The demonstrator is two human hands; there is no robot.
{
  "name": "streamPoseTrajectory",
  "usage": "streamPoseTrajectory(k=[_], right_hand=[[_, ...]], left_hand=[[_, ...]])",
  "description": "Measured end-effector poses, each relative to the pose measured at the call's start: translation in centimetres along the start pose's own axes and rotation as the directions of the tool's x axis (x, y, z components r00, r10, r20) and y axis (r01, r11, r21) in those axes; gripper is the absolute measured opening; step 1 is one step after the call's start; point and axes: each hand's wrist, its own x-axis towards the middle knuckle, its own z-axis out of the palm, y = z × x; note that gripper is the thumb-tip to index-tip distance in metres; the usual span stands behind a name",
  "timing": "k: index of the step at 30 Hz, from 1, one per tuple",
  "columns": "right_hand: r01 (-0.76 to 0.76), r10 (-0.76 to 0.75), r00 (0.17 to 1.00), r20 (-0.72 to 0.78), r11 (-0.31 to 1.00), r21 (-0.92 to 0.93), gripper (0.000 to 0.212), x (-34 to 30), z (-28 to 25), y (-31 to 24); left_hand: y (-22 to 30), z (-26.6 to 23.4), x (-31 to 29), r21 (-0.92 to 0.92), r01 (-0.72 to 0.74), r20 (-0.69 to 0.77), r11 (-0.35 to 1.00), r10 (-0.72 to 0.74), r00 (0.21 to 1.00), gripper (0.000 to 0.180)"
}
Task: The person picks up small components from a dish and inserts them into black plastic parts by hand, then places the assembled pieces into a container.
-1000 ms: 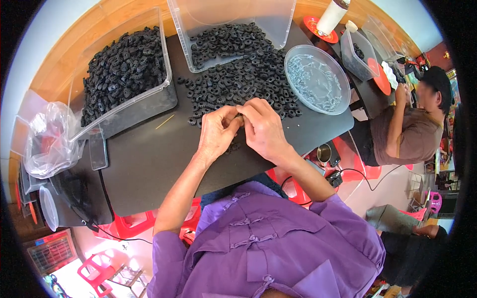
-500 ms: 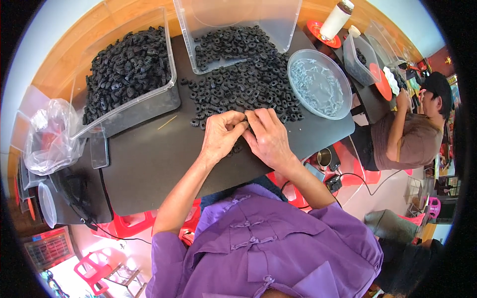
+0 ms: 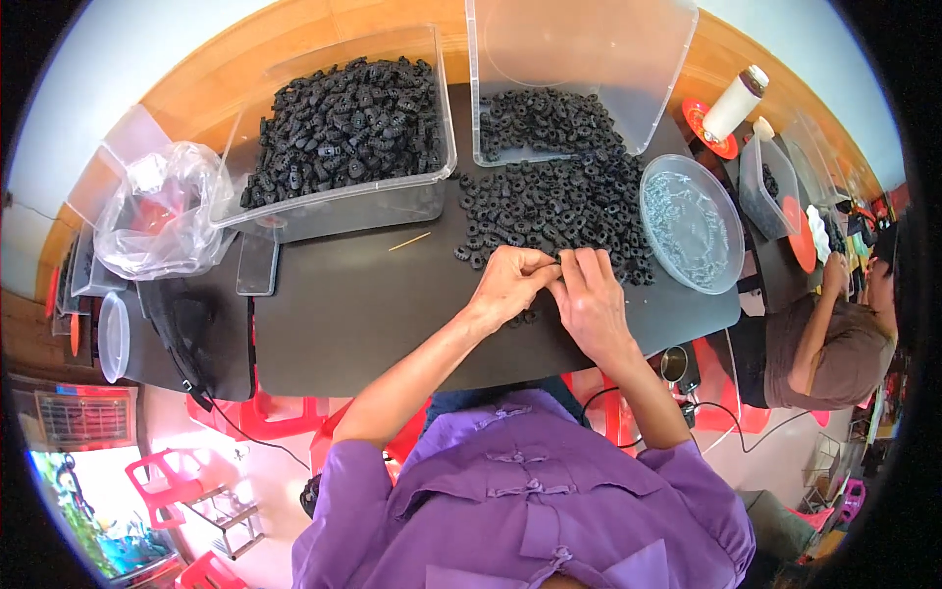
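Observation:
My left hand [image 3: 510, 283] and my right hand [image 3: 593, 302] meet above the dark table, fingertips pinched together. Between them sits a small black plastic part [image 3: 557, 259], mostly covered by the fingers. Just beyond my hands spreads a pile of small black plastic parts [image 3: 549, 201] with holes in them. It runs back into a clear bin [image 3: 643, 108] tipped on its side. To the right of the pile, a round clear tub [image 3: 731, 257] holds many tiny pale-blue, spring-like pieces. A few black parts [image 3: 525, 317] lie under my hands.
A large clear bin [image 3: 334, 211] heaped with black parts stands at the back left. Beside it are a plastic bag [image 3: 162, 231] and a phone-like slab [image 3: 258, 265]. A thin stick [image 3: 409, 241] lies on the table [image 3: 392, 314]. A co-worker [image 3: 829, 348] sits at the right.
The view has swung left, so the table and bins appear farther right. My hands remain pinched together over the near edge of the pile.

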Motion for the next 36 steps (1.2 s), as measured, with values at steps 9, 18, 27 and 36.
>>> streamPoseTrajectory(k=[9, 18, 27, 36], right_hand=[[-0.035, 0.039, 0.998, -0.054, 0.997, 0.075, 0.047, 0.0, -1.1, -0.3], [-0.394, 0.442, 0.848, -0.294, 0.895, 0.209, 0.02, -4.5, -4.6, 5.5], [-0.568, 0.583, 0.729, -0.359, 0.807, 0.158, 0.01, -7.5, -5.7, 9.6], [-0.551, 0.567, 0.748, -0.345, 0.82, 0.154, 0.01, -7.2, -5.3, 11.3]], left_hand=[[1.7, -0.3, -0.6, 0.028, -0.102, -0.029, 0.994, 0.102, 0.994, 0.018], [15.9, -12.9, -0.7, 0.69, -0.123, -0.516, 0.714, 0.603, 0.608, 0.02], [14.7, -8.4, 0.7, 0.876, -0.229, -0.262, 0.424, 0.818, 0.512, 0.02], [3.7, 5.9, 2.3, 0.697, -0.389, 0.184, 0.602, 0.373, 0.909, 0.011]])
